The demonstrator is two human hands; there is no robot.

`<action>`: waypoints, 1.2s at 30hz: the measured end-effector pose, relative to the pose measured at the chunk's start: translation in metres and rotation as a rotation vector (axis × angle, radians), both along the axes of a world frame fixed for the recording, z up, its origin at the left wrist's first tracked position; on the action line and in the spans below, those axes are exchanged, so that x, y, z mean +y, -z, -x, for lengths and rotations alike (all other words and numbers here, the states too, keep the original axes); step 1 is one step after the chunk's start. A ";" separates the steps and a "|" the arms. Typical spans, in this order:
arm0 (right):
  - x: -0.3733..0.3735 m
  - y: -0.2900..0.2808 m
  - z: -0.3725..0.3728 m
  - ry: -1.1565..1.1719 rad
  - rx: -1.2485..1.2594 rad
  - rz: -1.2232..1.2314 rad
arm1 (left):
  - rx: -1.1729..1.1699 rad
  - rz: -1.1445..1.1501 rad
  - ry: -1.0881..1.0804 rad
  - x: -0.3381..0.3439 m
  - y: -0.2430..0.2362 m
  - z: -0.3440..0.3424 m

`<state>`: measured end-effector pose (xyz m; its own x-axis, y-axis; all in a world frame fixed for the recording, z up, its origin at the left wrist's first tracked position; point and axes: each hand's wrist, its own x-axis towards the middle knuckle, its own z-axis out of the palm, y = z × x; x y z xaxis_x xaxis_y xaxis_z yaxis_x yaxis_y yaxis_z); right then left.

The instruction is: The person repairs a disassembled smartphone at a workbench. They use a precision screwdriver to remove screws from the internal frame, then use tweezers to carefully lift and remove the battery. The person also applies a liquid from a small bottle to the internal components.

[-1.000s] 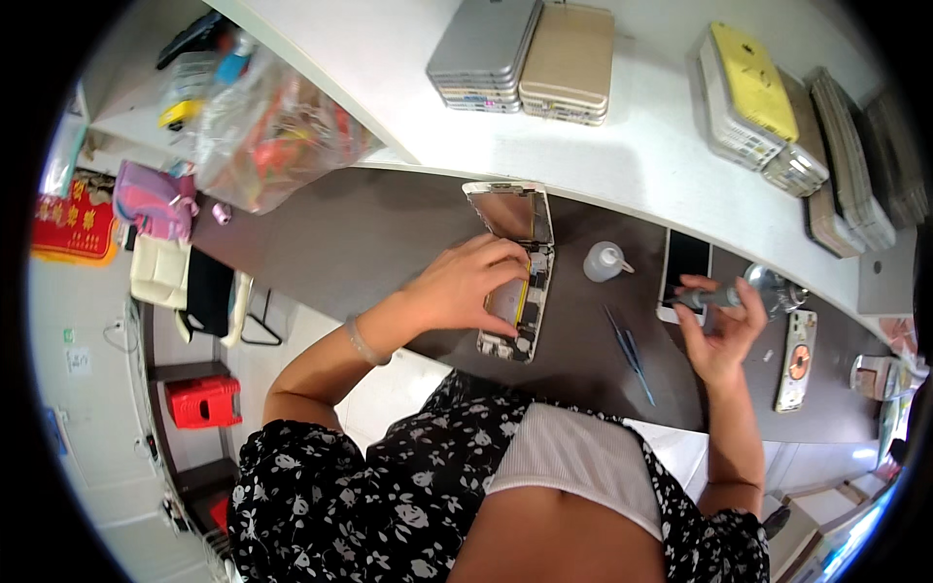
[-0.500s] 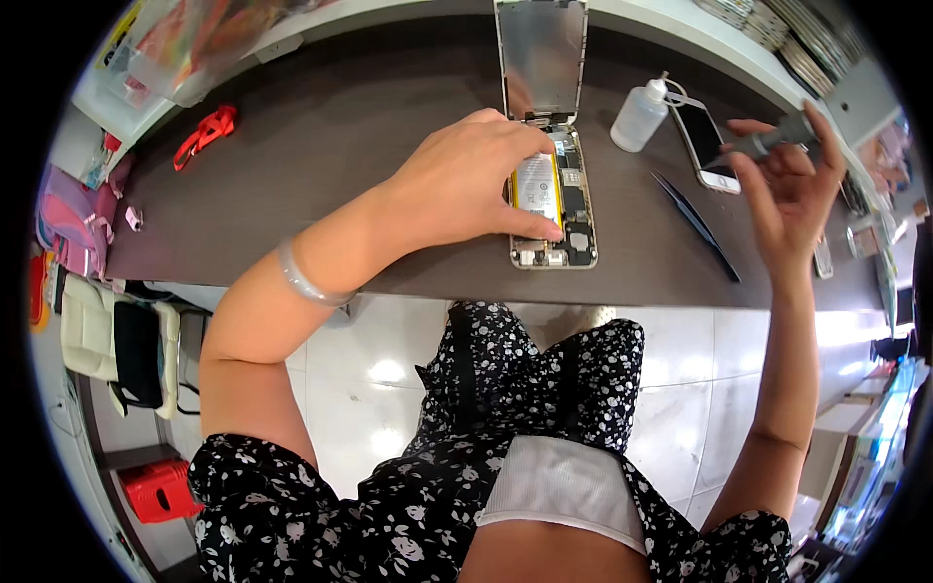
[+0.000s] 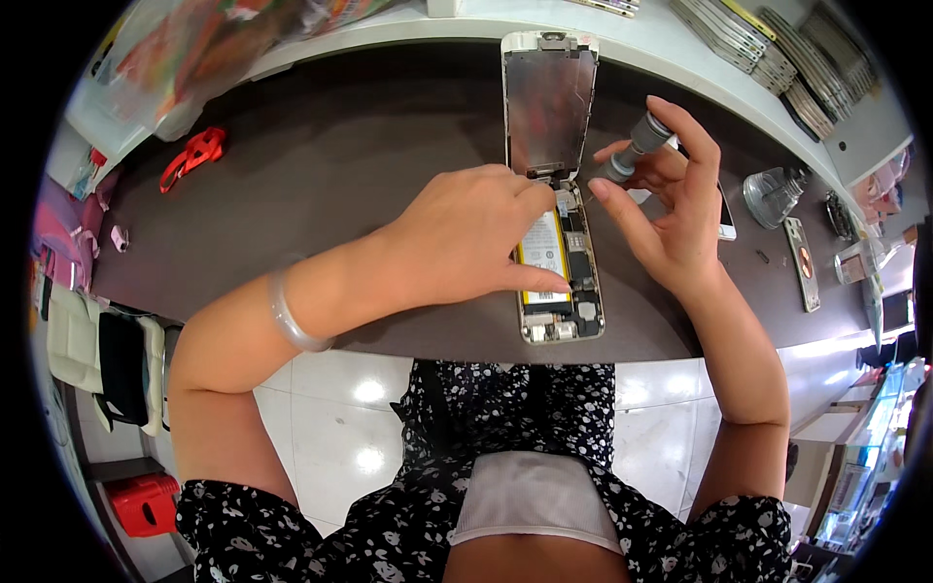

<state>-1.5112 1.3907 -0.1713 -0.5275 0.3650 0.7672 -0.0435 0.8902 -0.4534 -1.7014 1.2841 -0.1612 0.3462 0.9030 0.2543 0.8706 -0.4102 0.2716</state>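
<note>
An opened smartphone (image 3: 590, 319) lies on the dark desk, its screen panel (image 3: 549, 107) folded up at the far end. Inside the body is a battery (image 3: 546, 255) with yellow edges. My left hand (image 3: 457, 233) steadies the body from the left, thumb on the battery's right edge and fingers near the far end, covering part of it. My right hand (image 3: 685, 219) grips a small grey screwdriver (image 3: 634, 154) between thumb and fingers. It slants down toward the phone's far right edge; whether its tip touches cannot be told.
A white phone (image 3: 727, 216) shows partly behind my right hand. Farther right are a clear glass vessel (image 3: 774, 199) and a gold phone housing (image 3: 803, 267). Stacked phone parts (image 3: 812, 73) fill the shelf. A red strap (image 3: 194, 155) lies at the left.
My right hand has brought the screwdriver left, close to the phone. My left hand stays on the phone. The view has shifted; the squeeze bottle and tweezers are now mostly or wholly hidden.
</note>
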 end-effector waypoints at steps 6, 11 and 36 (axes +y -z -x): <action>0.003 0.012 0.010 0.022 0.011 0.063 | 0.069 -0.148 0.108 0.001 0.021 0.012; 0.001 0.011 0.017 -0.011 -0.004 0.081 | 0.078 -0.123 0.113 -0.004 0.021 0.014; -0.006 0.013 0.021 0.005 -0.124 -0.042 | 0.048 -0.164 0.128 -0.008 0.024 0.018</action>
<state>-1.5322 1.3842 -0.1838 -0.6177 0.3373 0.7104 0.0156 0.9084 -0.4177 -1.7198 1.2765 -0.1856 0.4707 0.7987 0.3750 0.8188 -0.5537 0.1516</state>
